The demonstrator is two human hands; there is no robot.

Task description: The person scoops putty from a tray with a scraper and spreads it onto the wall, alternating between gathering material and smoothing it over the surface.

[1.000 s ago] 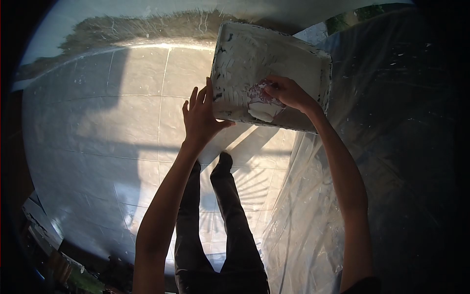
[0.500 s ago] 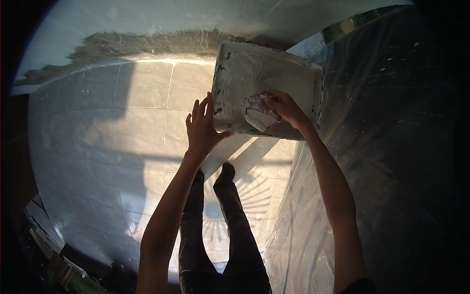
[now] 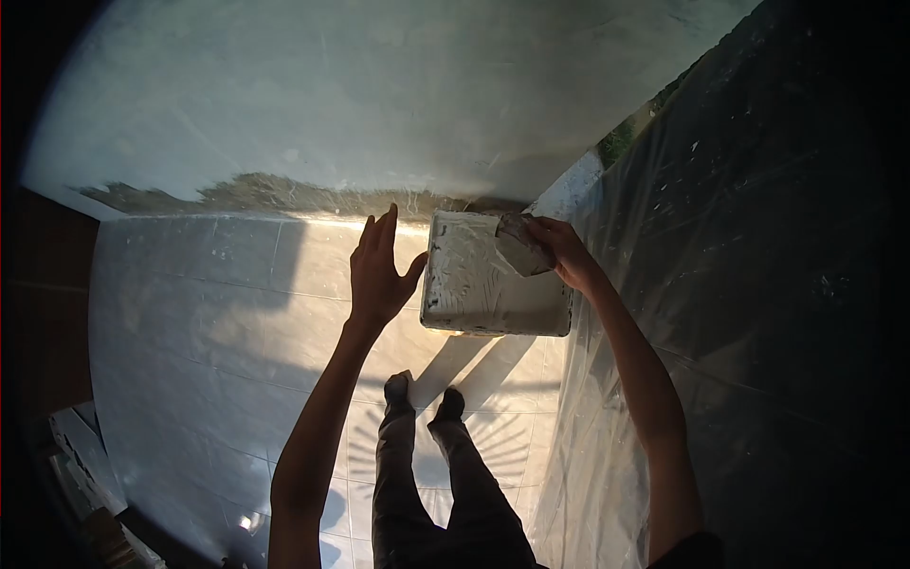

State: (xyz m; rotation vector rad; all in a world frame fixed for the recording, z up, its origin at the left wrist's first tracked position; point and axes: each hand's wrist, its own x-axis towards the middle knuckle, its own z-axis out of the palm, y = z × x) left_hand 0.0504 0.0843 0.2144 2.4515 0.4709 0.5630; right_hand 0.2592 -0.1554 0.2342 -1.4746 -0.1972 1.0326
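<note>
A rectangular paint tray point(image 3: 483, 302) coated in whitish paint stands ahead of my feet, its rim stained with dark patches. My right hand point(image 3: 566, 254) is closed on a flat, wide block-shaped tool point(image 3: 523, 248), crusted with paint. The tool is over the upper right part of the tray; its exact kind is hard to make out. Just left of the tray, my left hand point(image 3: 381, 270) is open with fingers stretched upward and the thumb apart, close to the tray's left rim. Nothing is in it.
A pale wall point(image 3: 360, 104) rises behind the tray, with a rough brown-grey strip point(image 3: 284, 192) along its foot. Sheet-covered flooring point(image 3: 218, 322) lies under my feet. Clear plastic sheeting point(image 3: 626, 436) hangs along the right side. Dark objects stand at the far left.
My view has tilted up, so the tray appears lower. My left hand has come off the tray's rim. My right hand has raised the tool from the tray's middle toward its upper right corner.
</note>
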